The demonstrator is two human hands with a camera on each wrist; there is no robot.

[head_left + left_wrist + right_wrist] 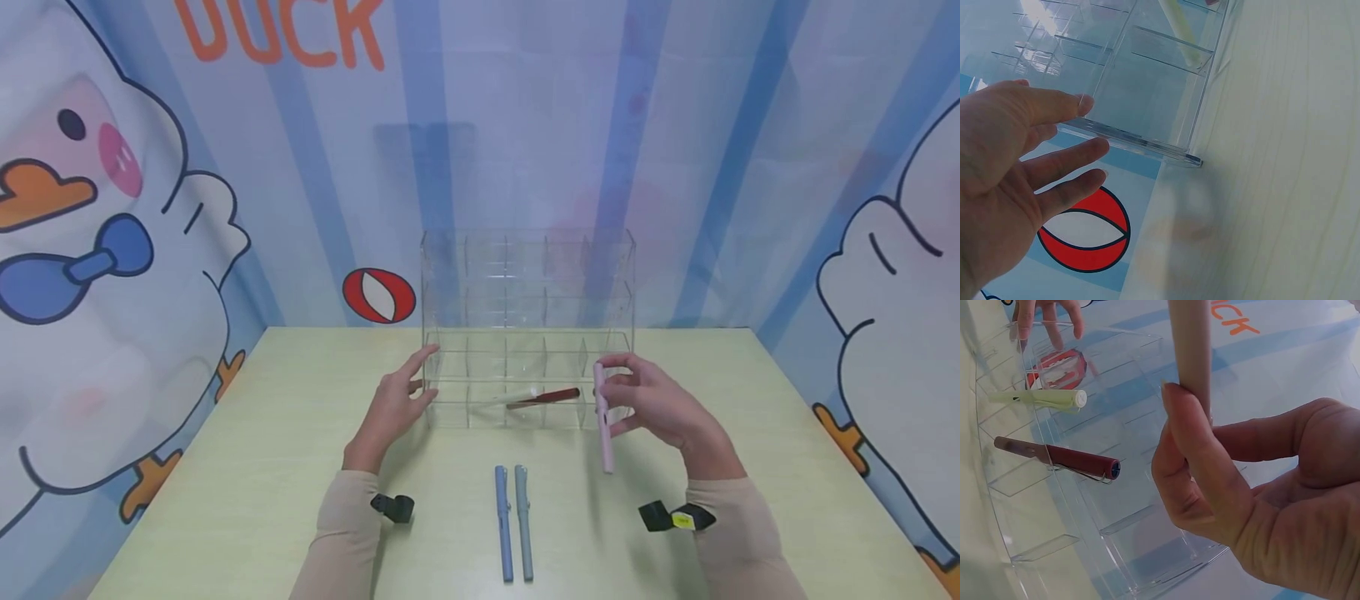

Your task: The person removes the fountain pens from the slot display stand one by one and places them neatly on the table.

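Right now we hold a pink pen [603, 417] in our right hand [660, 404], thumb and fingers pinched around its upper part, so that it stands nearly upright with its lower end just above the pale green table [225, 500]. It sits just in front of the right end of the clear acrylic organizer [525, 275], a rack of small open compartments standing near the middle of the table against the duck-patterned backdrop [112, 208]. In the right wrist view the pen shaft rises past our thumb [1191, 456], which presses it against the curled fingers. Our left hand [393, 400] is open, fingers straight and slightly spread, resting at the left front corner of the organizer; in the left wrist view the fingertips [1085, 103] lie at the rack's clear edge, though we cannot tell whether they truly touch it. Inside the lowest row of compartments lie two pens: a dark red pen [543, 397] with a metal clip, and a pale green pen [517, 393] just left of it, both angled with their caps toward us. On the table nearer to us, well apart from the rack, a blue pen [502, 521] and a grey pen [523, 521] lie side by side, touching or nearly so, pointing away from us.
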